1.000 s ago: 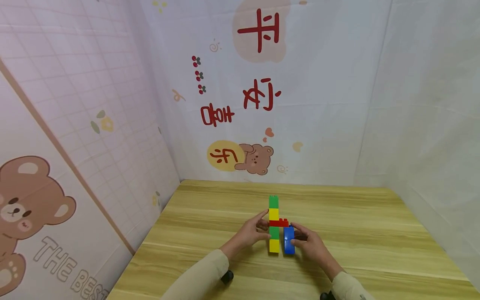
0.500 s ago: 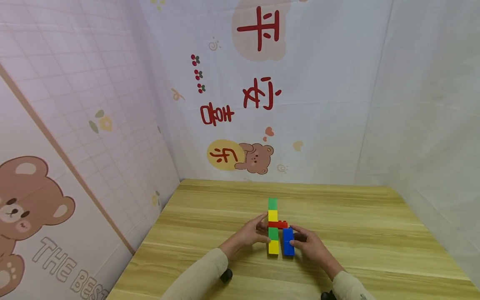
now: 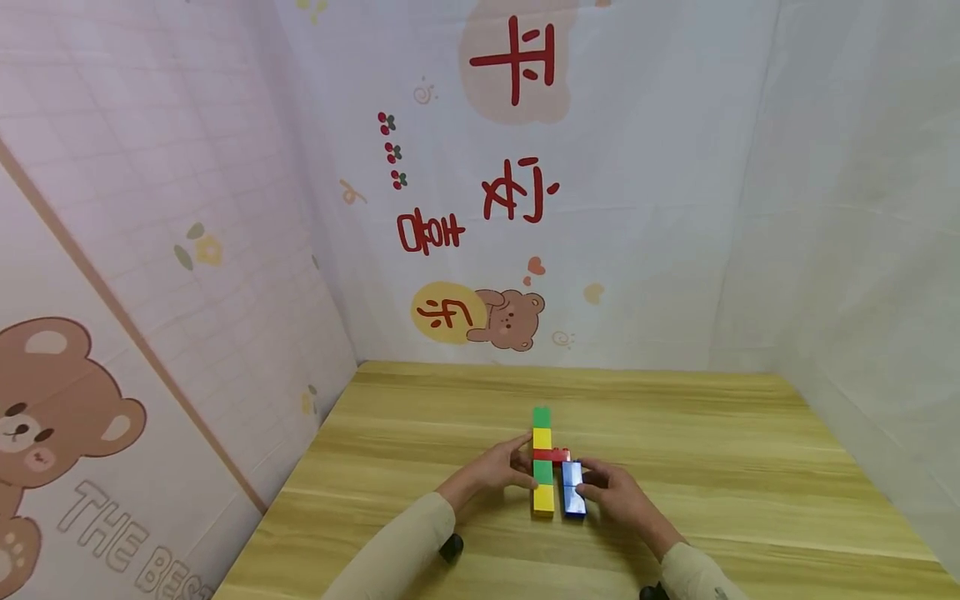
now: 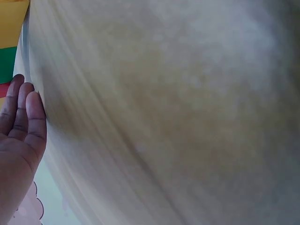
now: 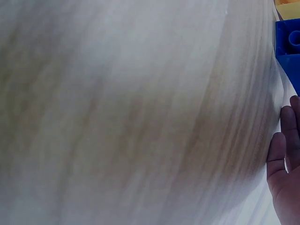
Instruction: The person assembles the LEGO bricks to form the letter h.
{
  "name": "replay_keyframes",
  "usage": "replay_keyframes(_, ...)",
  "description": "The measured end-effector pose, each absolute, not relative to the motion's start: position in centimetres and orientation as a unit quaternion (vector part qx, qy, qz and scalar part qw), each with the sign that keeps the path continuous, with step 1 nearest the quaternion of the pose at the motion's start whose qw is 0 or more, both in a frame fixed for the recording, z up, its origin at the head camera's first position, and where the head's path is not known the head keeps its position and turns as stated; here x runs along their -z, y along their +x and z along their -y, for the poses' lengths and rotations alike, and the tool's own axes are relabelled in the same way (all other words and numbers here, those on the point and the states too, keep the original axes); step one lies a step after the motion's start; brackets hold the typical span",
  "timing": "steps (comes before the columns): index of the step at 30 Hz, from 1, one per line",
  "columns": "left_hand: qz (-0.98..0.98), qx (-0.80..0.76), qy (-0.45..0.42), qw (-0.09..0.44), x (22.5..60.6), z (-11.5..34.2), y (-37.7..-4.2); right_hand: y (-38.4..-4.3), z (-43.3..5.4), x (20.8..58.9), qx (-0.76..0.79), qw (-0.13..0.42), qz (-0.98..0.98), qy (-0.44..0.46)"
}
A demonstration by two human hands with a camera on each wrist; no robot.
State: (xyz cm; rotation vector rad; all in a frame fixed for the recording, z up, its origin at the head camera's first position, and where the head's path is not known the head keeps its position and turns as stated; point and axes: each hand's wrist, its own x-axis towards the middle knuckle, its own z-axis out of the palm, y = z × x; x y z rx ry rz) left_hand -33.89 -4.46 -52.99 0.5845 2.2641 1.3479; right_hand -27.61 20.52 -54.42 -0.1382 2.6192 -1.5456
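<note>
A build of toy building bricks sits between my hands in the head view. Its tall column of yellow [image 3: 543,502], green and red bricks is joined by a red brick [image 3: 561,455] to a shorter pair of blue bricks [image 3: 573,490]. My left hand [image 3: 493,468] grips the column's left side, with thumb low and index finger higher up. On the other side, my right hand [image 3: 619,495] holds the blue pair between thumb and fingers. The right wrist view shows a blue brick's hollow underside [image 5: 287,44]; a green brick [image 4: 6,65] shows beyond my left fingers.
The build is over the wood-grain table [image 3: 675,433]. A white printed cloth wall [image 3: 637,208] stands behind the table, and another with bear drawings [image 3: 45,400] is on the left. Black wrist devices [image 3: 452,548] sit by both sleeves.
The top of the build has tipped and the whole has come slightly nearer and lower in the head view. Both hands have kept hold and moved along with it.
</note>
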Motion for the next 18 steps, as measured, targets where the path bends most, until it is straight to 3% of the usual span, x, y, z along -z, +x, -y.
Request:
replay_keyframes(11, -0.831, -0.46, 0.204, 0.235, 53.3, 4.8, -34.1, -27.5, -20.0, 54.9, 0.498, 0.097, -0.862, -0.023)
replay_keyframes(18, -0.825, -0.477, 0.191, 0.234, 53.9, 5.1, -33.7, -27.0, -19.8, 55.2, 0.498, 0.094, -0.861, -0.028)
